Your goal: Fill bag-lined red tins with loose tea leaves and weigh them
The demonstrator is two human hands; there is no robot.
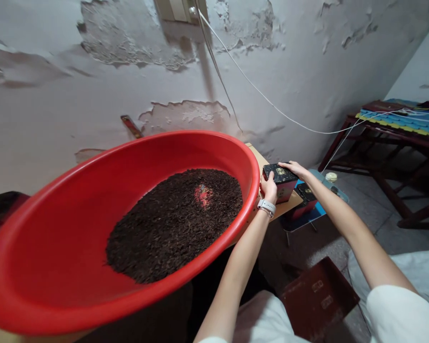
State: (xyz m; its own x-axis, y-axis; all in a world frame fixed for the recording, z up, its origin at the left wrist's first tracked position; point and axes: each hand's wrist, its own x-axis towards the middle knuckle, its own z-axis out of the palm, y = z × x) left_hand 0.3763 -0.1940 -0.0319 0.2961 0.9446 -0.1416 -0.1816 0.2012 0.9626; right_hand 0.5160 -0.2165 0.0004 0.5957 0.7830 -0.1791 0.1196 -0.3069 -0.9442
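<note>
A square tin [285, 186] with a black, gold-marked lid and reddish sides stands on the wooden board just right of the big basin. My left hand [269, 187], with a pale watch strap at the wrist, grips its near left side, thumb up against the lid. On the far right of the lid lies my right hand [293, 167], its fingers over the edge. Both hands hold the tin. Dark, dry, leaf-like bits [178, 219] form a heap in the red basin [53, 238], with a small red patch showing through.
More black-lidded tins [306, 191] stand on a low blue table [319, 209] to the right. A dark red stool [320, 297] is below my arms. White cables [271, 102] hang along the peeling wall. At far right, a wooden rack [379, 143] bears blue and yellow sheets.
</note>
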